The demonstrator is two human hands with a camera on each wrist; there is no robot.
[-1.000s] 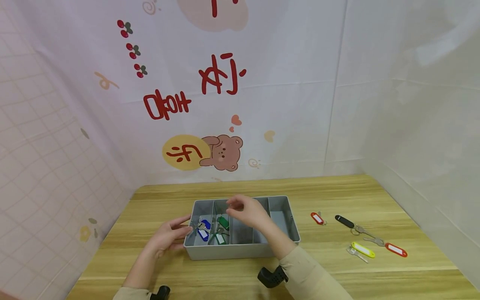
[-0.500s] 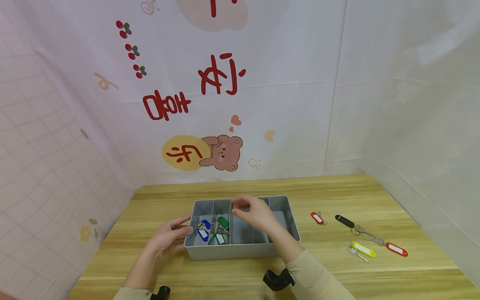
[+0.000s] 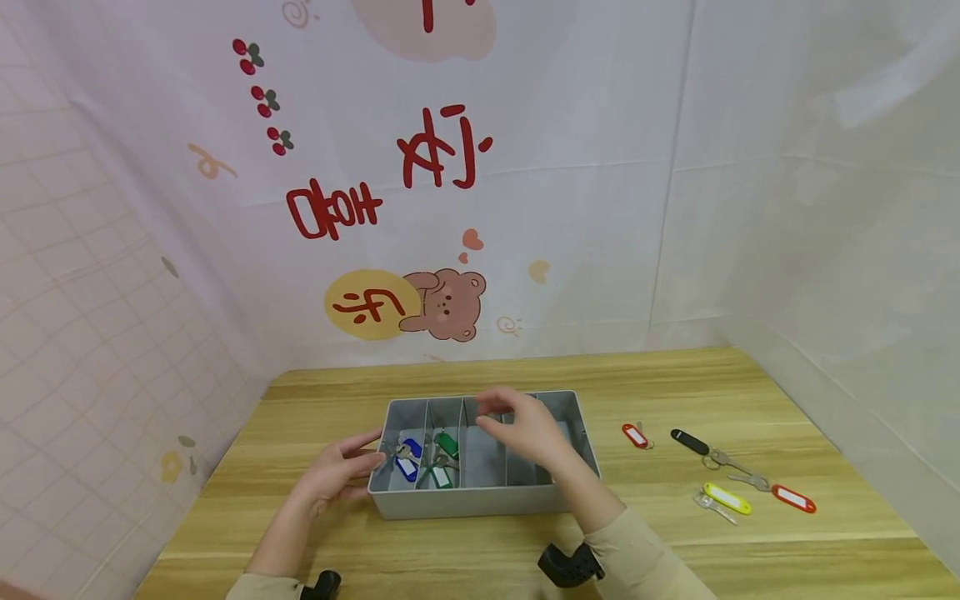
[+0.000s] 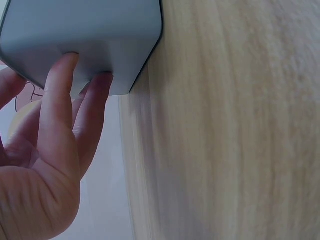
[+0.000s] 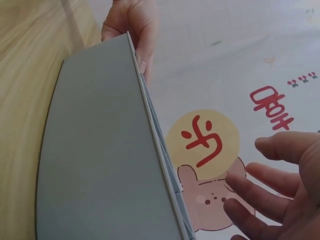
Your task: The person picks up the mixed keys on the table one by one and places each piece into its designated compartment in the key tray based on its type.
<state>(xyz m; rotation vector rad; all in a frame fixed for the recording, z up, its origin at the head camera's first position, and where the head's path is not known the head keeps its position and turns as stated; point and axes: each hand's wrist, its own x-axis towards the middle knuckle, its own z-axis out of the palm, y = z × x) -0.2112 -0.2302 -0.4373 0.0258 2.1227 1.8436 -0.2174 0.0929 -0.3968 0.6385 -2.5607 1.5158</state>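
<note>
A grey divided box (image 3: 465,502) stands on the table in the head view. My left hand (image 3: 337,472) holds its left end, fingertips on the outer wall and thumb over the rim; in the left wrist view the fingers (image 4: 59,107) touch that wall. My right hand (image 3: 521,427) hovers above the middle compartments, fingers loosely bent and apart, holding nothing. In the right wrist view this right hand (image 5: 285,185) is beside the rim. Keys with blue tags (image 3: 406,469) lie in the leftmost compartment, keys with green tags (image 3: 447,445) in the one beside it.
Right of the box lie a small red-tagged key (image 3: 634,436), a black key tag (image 3: 689,442), a yellow-tagged key (image 3: 726,498) and a longer red tag (image 3: 793,498) beside a key. A white printed curtain (image 3: 585,208) surrounds the wooden table (image 3: 360,562).
My right hand has drifted rightward over the box, away from the green-tagged keys. The left hand, the box and the keys have not visibly moved.
</note>
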